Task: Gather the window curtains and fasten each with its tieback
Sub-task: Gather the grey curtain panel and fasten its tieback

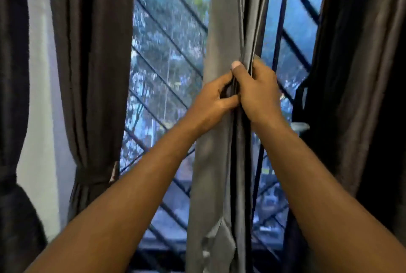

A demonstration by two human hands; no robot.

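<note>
- Two bare arms reach up from the bottom of the view.
- The left hand point(215, 99) has its fingers curled and pinches a fold of the middle curtain point(219, 163) with its thumb.
- The right hand point(257, 90) is right beside it, touching it. Its thumb points up on the front and its fingers wrap round the back of the same cloth.
- The middle curtain hangs in front of the window, bunched into a thin strip. I think this is the gathering step.
- Next it needs a band round it. I cannot see one for this curtain, so one hand must let go to find it while the other holds the bunch tight.
- The left curtain point(92, 53) is tied with its tieback point(92, 177).
- The right curtain point(362, 75) hangs loose.
- Behind are the window bars point(167, 37).
</note>
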